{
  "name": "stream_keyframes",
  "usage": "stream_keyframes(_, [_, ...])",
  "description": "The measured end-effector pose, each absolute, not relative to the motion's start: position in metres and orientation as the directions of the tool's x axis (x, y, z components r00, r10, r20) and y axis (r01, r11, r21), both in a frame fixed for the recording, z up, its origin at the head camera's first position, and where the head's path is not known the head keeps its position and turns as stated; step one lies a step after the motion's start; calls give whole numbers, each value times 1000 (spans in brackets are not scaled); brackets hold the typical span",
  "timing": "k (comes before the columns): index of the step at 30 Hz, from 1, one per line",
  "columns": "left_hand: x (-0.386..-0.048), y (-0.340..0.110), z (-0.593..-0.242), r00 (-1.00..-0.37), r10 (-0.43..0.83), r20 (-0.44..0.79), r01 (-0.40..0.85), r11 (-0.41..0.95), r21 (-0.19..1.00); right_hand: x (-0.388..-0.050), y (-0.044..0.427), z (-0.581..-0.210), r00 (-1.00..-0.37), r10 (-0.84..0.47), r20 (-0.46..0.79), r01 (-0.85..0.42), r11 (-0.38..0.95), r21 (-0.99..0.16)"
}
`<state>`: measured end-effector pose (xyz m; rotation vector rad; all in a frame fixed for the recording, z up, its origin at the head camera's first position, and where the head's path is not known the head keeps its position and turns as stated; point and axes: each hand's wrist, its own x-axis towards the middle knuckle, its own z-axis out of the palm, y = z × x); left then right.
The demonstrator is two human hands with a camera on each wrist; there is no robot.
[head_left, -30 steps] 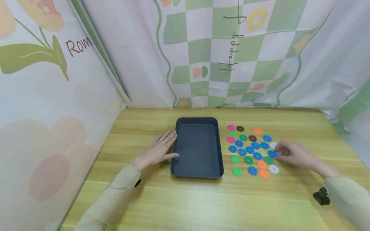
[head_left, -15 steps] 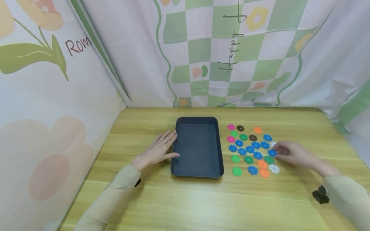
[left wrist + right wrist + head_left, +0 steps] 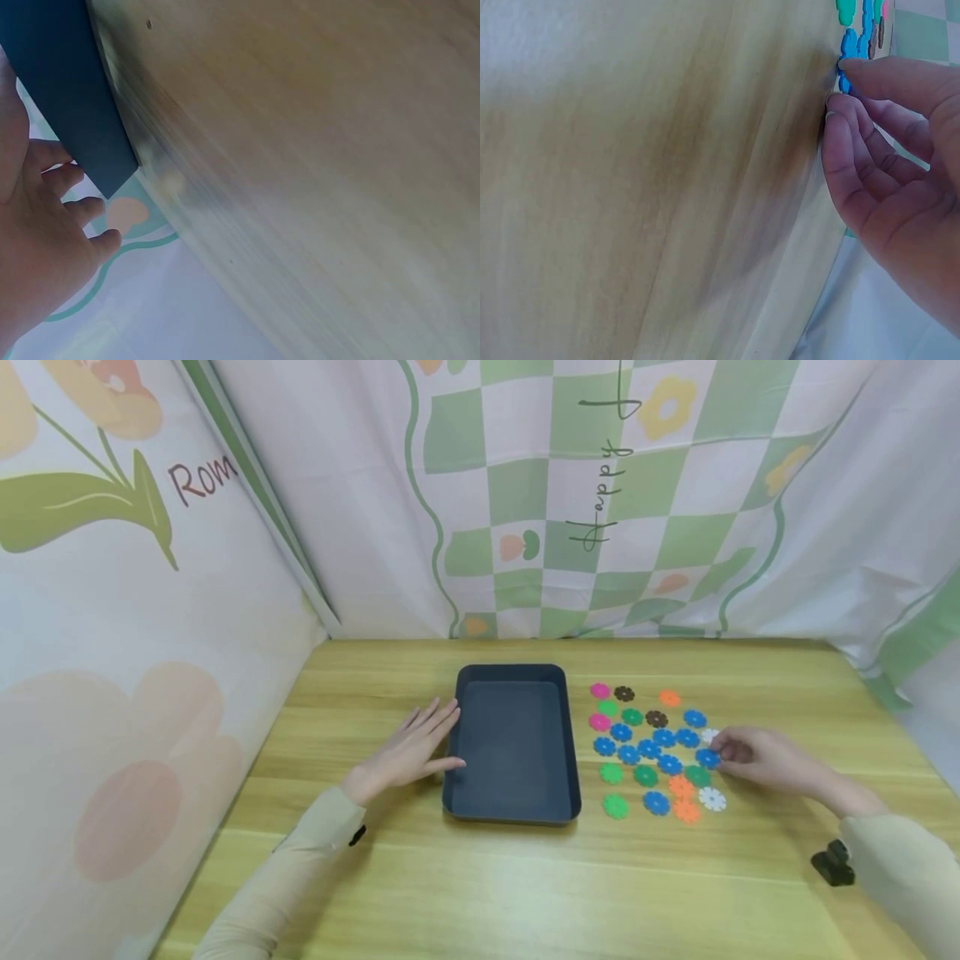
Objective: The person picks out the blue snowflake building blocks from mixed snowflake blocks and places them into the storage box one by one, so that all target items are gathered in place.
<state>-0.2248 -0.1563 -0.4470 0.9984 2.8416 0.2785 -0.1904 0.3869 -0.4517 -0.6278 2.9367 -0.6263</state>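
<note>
A dark rectangular tray (image 3: 512, 752) lies on the table, its inside bare. My left hand (image 3: 405, 752) rests against the tray's left side with straight, spread fingers; in the left wrist view the fingers of the left hand (image 3: 52, 225) lie along the dark wall (image 3: 75, 97). To the tray's right, several flat flower-shaped plastic discs lie spread out. My right hand (image 3: 772, 764) is at their right edge, thumb and curled fingers at a blue disc (image 3: 707, 758). The right wrist view has the thumb of the right hand (image 3: 900, 142) on a blue disc (image 3: 845, 84). A white disc (image 3: 709, 737) is partly covered by the fingers.
Around the right hand lie a dark green disc (image 3: 697, 776), a white disc (image 3: 712, 799) and orange discs (image 3: 681, 787). Pink (image 3: 599, 722) and brown (image 3: 657, 719) ones lie farther back. A printed curtain (image 3: 585, 510) hangs behind the wooden table (image 3: 495, 893).
Almost nothing differs. The right hand shifts very slightly at the blue disc; the left hand and tray stay put.
</note>
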Motion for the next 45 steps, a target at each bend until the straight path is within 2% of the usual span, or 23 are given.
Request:
stream_keyframes(9, [-225,-156,-448,-776,630,-34,609,762,218,-191,388,-453,-910,-414,8,-385,838,-388])
stream_keyframes(22, [-226,-157,-449,-772,635,-34,616,760,208,-191,390,-456,-892,-448,66,-443,832,-334])
stream_keyframes(32, [-227,-157,-451,-774,632,-43,611,763,211,-192,390,-456,-851,-509,128,-521,789,-327])
stream_keyframes(40, [-226,-156,-449,-777,627,-60,606,770,200,-192,388,-450,-865,-500,40,-480,803,-352])
stream_keyframes(45, [-226,-157,-449,-774,632,-44,613,764,199,-191,389,-450,-861,-505,53,-489,798,-353])
